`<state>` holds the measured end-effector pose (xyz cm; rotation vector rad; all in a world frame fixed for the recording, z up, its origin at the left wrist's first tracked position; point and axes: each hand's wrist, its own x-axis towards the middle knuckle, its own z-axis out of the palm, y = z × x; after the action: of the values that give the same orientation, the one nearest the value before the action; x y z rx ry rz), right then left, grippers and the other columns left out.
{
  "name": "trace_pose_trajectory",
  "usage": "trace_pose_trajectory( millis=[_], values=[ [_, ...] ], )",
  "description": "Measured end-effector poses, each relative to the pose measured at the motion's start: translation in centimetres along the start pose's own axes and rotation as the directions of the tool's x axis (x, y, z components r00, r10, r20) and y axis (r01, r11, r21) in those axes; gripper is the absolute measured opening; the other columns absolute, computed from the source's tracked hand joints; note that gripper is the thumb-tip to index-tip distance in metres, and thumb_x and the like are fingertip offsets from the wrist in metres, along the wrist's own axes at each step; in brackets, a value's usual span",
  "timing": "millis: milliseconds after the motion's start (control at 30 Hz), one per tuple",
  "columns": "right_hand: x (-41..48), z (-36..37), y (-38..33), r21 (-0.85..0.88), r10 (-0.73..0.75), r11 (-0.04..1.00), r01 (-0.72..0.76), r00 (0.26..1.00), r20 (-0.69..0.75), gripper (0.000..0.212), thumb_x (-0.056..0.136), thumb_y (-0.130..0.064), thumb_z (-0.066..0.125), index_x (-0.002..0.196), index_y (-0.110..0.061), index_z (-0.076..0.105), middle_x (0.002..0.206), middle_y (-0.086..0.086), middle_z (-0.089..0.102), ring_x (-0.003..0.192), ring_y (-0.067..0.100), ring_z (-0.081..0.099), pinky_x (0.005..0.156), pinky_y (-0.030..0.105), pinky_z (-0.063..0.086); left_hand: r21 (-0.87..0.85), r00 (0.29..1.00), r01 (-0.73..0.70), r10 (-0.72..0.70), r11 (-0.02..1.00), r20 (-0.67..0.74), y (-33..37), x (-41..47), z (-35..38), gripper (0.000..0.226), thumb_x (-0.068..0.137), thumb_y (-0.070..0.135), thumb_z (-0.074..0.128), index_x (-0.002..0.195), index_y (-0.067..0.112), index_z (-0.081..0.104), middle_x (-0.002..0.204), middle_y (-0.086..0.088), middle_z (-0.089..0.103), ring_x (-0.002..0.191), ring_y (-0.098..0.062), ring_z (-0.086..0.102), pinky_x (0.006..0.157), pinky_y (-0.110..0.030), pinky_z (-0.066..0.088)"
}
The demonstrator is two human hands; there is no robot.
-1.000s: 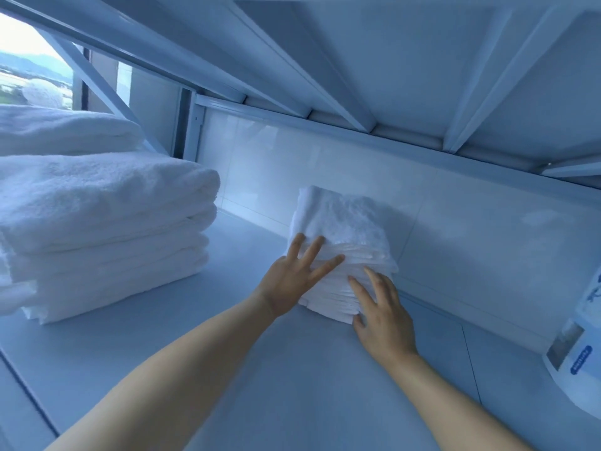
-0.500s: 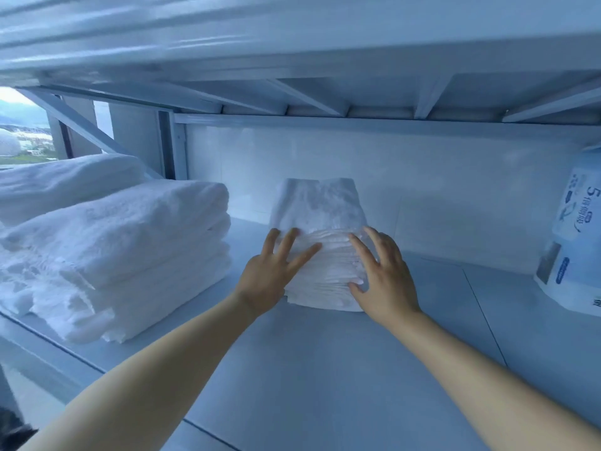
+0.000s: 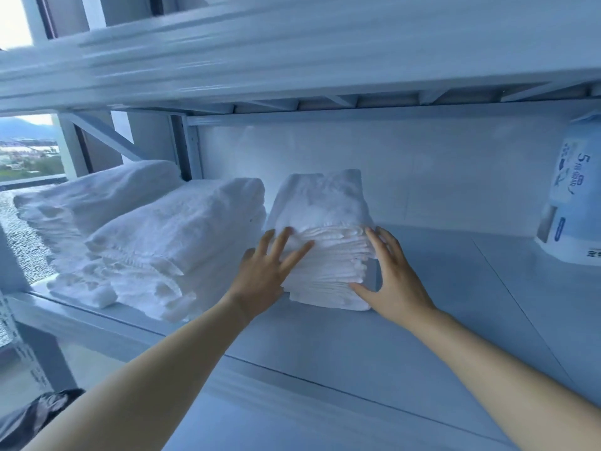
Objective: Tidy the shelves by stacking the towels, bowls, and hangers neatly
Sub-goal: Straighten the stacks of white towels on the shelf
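Note:
A small stack of folded white towels (image 3: 328, 216) stands on the pale shelf board (image 3: 390, 346), near the back wall. My left hand (image 3: 265, 271) presses flat against the stack's front left side with its fingers spread. My right hand (image 3: 395, 278) presses flat on the stack's right front corner, fingers straight. A large pile of thick folded white towels (image 3: 169, 242) lies just to the left, close to the small stack.
A wrapped pack of paper rolls (image 3: 574, 200) stands at the right end of the shelf. The upper shelf's beam (image 3: 292, 60) runs low overhead. A window (image 3: 29, 151) and the rack's upright post (image 3: 187, 148) are at the left.
Both hands have slid the small towel stack to the left, up close to the large pile. The camera has pulled back and lifted, so the upper shelf's front now shows.

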<state>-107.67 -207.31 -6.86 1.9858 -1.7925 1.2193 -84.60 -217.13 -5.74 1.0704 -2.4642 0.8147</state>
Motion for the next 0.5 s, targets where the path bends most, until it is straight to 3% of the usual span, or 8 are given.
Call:
trace_pose_trajectory(
  millis=[133,333,400,500],
  values=[
    [-0.3,0.9,-0.6,0.091,0.004,0.996,-0.004,1.000,0.004,0.096,0.074,-0.027,0.075,0.147,-0.023,0.014,0.151,0.001,0.018,0.135,0.012,0.026,0.100,0.023,0.032,0.004,0.999,0.043,-0.043,0.999,-0.021,0.0,-0.3,-0.7,0.125,0.074,0.043,0.068,0.130,0.032,-0.043,0.150,-0.005,0.002,0.138,-0.030,0.014,0.099,-0.040,0.036],
    [0.9,0.4,0.1,0.136,-0.034,0.990,0.033,0.999,0.005,0.107,0.066,-0.025,0.082,0.147,-0.018,0.013,0.149,0.003,0.019,0.136,0.015,0.027,0.105,0.026,0.031,-0.145,0.995,0.090,-0.096,0.985,-0.035,0.7,1.0,-2.5,0.100,0.075,0.047,0.063,0.146,0.031,-0.006,0.152,-0.005,0.009,0.140,-0.032,0.012,0.106,-0.046,0.032],
    [1.6,0.2,0.2,0.118,-0.079,0.990,0.075,0.997,0.023,0.113,0.064,-0.030,0.083,0.147,-0.030,0.007,0.152,-0.001,0.012,0.138,0.011,0.022,0.103,0.026,0.034,-0.164,0.995,0.088,-0.096,0.982,-0.041,0.5,1.1,-2.8,0.095,0.077,0.047,0.061,0.147,0.032,-0.002,0.154,-0.004,0.009,0.142,-0.031,0.009,0.108,-0.045,0.031],
    [2.7,0.1,-0.2,0.127,-0.104,0.987,0.094,0.992,0.075,0.116,0.061,-0.036,0.083,0.137,-0.057,-0.003,0.152,-0.014,-0.001,0.126,-0.004,0.025,0.086,0.013,0.036,-0.169,0.996,0.080,-0.084,0.982,-0.017,0.7,1.4,-3.1,0.100,0.076,0.050,0.064,0.147,0.033,-0.005,0.155,0.001,0.004,0.143,-0.030,0.003,0.110,-0.044,0.027]
  ],
)
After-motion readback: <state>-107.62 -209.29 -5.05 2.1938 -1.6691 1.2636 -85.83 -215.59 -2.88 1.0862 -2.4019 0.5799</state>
